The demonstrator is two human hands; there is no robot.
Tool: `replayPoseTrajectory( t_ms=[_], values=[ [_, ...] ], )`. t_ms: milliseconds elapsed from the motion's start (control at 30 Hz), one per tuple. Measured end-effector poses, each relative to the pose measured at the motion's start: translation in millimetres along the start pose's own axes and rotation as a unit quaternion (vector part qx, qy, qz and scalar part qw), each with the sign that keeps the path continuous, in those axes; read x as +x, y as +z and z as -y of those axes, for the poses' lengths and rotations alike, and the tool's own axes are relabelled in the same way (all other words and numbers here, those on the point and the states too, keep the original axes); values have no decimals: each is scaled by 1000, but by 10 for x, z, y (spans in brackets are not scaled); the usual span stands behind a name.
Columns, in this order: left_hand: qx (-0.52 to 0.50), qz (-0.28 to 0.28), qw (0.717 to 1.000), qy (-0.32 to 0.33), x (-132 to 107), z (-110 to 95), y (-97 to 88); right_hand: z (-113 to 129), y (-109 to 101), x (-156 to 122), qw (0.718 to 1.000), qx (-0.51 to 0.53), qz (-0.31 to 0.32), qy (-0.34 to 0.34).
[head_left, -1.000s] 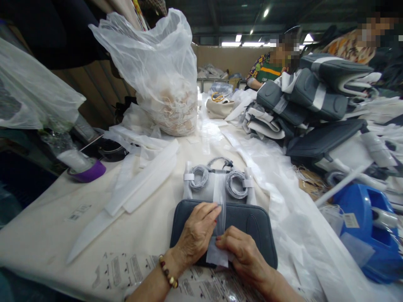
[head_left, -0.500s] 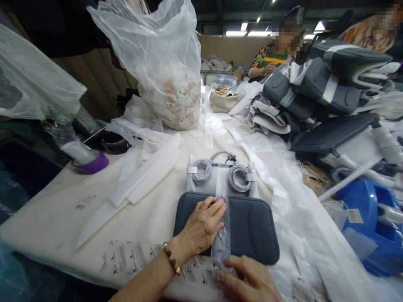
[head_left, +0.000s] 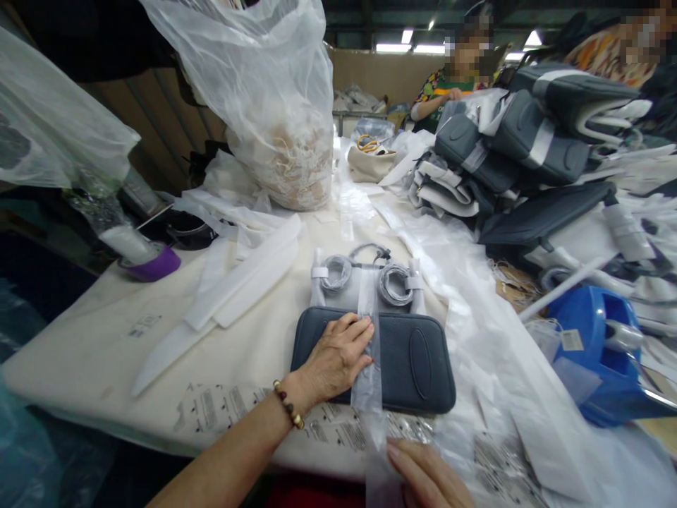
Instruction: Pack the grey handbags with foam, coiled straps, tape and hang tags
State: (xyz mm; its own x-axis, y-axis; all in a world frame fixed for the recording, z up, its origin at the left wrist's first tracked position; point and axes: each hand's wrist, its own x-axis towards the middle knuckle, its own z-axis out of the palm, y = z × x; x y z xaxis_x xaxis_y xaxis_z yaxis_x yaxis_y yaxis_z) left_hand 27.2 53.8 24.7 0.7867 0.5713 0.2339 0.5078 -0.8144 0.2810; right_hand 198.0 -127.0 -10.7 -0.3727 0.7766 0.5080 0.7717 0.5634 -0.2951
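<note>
Lower centre: left hand (head_left: 334,358), fingers extended, should press plastic strip (head_left: 368,396) flat on handbag (head_left: 398,363); cannot tell if right hand (head_left: 431,476) grips.

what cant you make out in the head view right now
In the head view:
Part of the dark case under the left hand: hidden by that hand.
Part of the right hand: cut off by the bottom edge.
Top of the tall plastic bag: cut off by the top edge.
Print on the white tag: too small.

Left hand (head_left: 332,356) lies on a dark bag (head_left: 398,367) near 2 coils (head_left: 396,301); right hand (head_left: 429,474) touches a translucent strip (head_left: 369,392).
</note>
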Motion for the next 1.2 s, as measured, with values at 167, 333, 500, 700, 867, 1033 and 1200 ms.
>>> replayPoseTrajectory(
  t_ms=[167, 333, 500, 700, 867, 1033, 1200],
  values=[
    [1, 6, 1000, -3, 3, -13, -21, -49, -10, 61, 999, -16, -2, 47],
    [11, 30, 999, -7, 13, -28, -70, 58, 102, 392, 998, 3, -47, -30],
    [38, 79, 996, 6, 34, -47, -179, 143, 171, 552, 996, 26, -46, -66],
    [86, 127, 987, 45, 98, -88, -285, 143, 202, 542, 996, 41, -30, -72],
    [91, 160, 982, 39, 159, -124, -336, 184, 176, 626, 995, 49, -52, -76],
    [92, 167, 981, 28, 174, -130, -349, 207, 130, 702, 993, 58, -47, -90],
    [77, 147, 986, 36, 152, -102, -340, 216, 79, 671, 993, 48, -58, -90]
  ],
)
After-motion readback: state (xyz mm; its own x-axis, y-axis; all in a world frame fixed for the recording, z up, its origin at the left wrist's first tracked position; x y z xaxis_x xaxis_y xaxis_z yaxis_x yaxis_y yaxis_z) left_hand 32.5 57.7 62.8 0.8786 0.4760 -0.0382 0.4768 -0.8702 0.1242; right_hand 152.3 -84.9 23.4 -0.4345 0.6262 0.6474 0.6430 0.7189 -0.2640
